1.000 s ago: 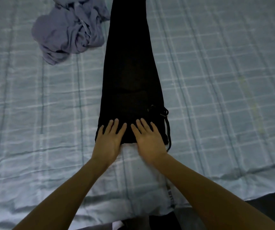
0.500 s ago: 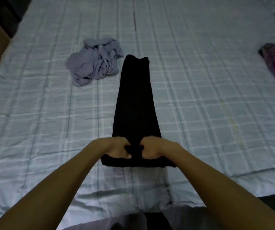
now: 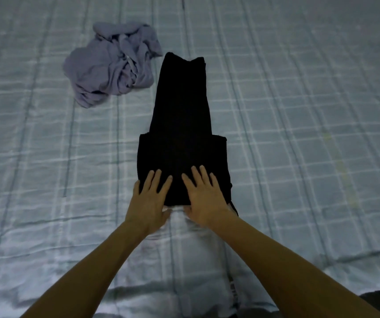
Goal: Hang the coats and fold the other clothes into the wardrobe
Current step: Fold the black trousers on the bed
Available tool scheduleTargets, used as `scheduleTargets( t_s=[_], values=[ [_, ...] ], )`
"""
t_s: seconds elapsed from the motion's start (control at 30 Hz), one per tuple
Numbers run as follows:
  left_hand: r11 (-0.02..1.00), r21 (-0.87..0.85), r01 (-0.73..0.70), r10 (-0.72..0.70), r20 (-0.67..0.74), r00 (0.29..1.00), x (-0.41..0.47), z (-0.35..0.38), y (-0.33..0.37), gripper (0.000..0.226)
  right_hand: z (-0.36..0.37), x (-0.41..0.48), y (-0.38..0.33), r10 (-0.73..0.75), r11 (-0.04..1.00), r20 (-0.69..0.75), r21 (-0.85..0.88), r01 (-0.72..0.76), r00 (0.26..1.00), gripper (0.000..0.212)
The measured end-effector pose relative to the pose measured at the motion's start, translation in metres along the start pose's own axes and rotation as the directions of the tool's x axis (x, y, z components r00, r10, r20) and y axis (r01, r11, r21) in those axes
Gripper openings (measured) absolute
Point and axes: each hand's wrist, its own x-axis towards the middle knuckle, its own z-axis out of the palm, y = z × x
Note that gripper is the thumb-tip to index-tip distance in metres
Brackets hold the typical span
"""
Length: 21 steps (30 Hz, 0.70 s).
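Flattening the fold in the trousers (image 3: 182,115).
My left hand (image 3: 148,203) and right hand (image 3: 204,198) lie spread on them, mid-frame on the bed (image 3: 299,157); letting go unevenly could spring the fold.

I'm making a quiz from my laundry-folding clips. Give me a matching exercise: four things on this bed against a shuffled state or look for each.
Things:
1. black trousers
2. lilac garment
3. left hand
4. bedsheet

States:
A. crumpled in a heap
B. pale, checked pattern
C. pressing down, fingers straight
D. laid out long, near end folded over

Pairs: 1-D, 2-A, 3-C, 4-B.
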Motion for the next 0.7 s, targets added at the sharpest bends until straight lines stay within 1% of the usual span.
scheduleTargets(
  t_s=[0.07, 0.13, 0.17, 0.23, 0.3, 0.33, 0.4, 0.47, 0.5, 0.53, 0.57, 0.6, 0.63, 0.67, 0.7],
  values=[
    [0.999, 0.032, 0.014, -0.013, -0.007, 1.0, 0.009, 0.006, -0.001, 0.097, 0.012, 0.007, 0.003, -0.012, 0.997, -0.054, -0.075, 0.008, 0.998, 0.089],
    [0.998, 0.049, 0.037, -0.038, 0.004, 0.999, 0.017, 0.006, -0.001, 0.1, 0.019, 0.014, 0.005, -0.011, 0.992, -0.107, -0.122, -0.002, 0.994, 0.091],
    [0.997, 0.064, 0.045, -0.045, 0.01, 0.999, 0.02, 0.005, -0.001, 0.098, 0.021, 0.017, 0.006, -0.013, 0.991, -0.129, -0.137, -0.005, 0.992, 0.09],
    [0.994, 0.095, 0.052, -0.052, -0.001, 0.999, 0.024, 0.003, 0.0, 0.088, 0.016, 0.021, 0.004, -0.016, 0.992, -0.161, -0.129, -0.005, 0.987, 0.081],
    [0.994, 0.092, 0.062, -0.059, -0.032, 0.998, 0.025, -0.003, 0.001, 0.079, 0.007, 0.022, 0.001, -0.017, 0.996, -0.137, -0.094, 0.004, 0.99, 0.072],
    [0.995, 0.076, 0.065, -0.064, -0.021, 0.998, 0.025, -0.009, 0.003, 0.075, 0.004, 0.02, 0.0, -0.008, 0.997, -0.107, -0.079, 0.0, 0.994, 0.069],
    [0.996, 0.043, 0.079, -0.083, 0.089, 0.993, 0.02, -0.023, 0.009, 0.068, -0.003, 0.013, -0.004, 0.019, 0.998, -0.064, -0.06, -0.023, 0.998, 0.064],
    [0.998, 0.022, 0.062, -0.065, 0.205, 0.977, 0.013, -0.038, 0.016, 0.059, -0.008, 0.0, -0.009, 0.012, 0.998, -0.005, -0.062, -0.012, 1.0, 0.054],
    [0.999, -0.014, 0.052, -0.046, 0.279, 0.959, 0.008, -0.047, 0.02, 0.053, -0.014, -0.009, -0.011, 0.005, 0.999, 0.049, -0.051, -0.002, 0.999, 0.047],
    [0.996, -0.072, 0.052, -0.021, 0.373, 0.928, 0.003, -0.056, 0.024, 0.045, -0.023, -0.019, -0.014, -0.013, 1.0, 0.117, -0.017, 0.015, 0.993, 0.036],
    [0.99, -0.128, 0.061, 0.008, 0.474, 0.88, -0.002, -0.066, 0.028, 0.036, -0.035, -0.028, -0.016, -0.033, 0.999, 0.209, 0.03, 0.027, 0.977, 0.022],
    [0.984, -0.166, 0.071, 0.039, 0.581, 0.813, -0.007, -0.077, 0.031, 0.028, -0.05, -0.035, -0.018, -0.055, 0.996, 0.335, 0.081, 0.029, 0.941, 0.007],
    [0.979, -0.191, 0.076, 0.074, 0.671, 0.738, -0.011, -0.091, 0.034, 0.024, -0.067, -0.041, -0.02, -0.072, 0.992, 0.453, 0.129, 0.014, 0.889, 0.006],
    [0.974, -0.208, 0.088, 0.097, 0.735, 0.671, -0.013, -0.107, 0.034, 0.024, -0.085, -0.044, -0.021, -0.083, 0.987, 0.536, 0.162, -0.005, 0.84, 0.011],
    [0.968, -0.224, 0.113, 0.102, 0.764, 0.637, -0.012, -0.121, 0.032, 0.026, -0.101, -0.046, -0.02, -0.077, 0.985, 0.573, 0.17, -0.026, 0.816, 0.01]
  ],
)
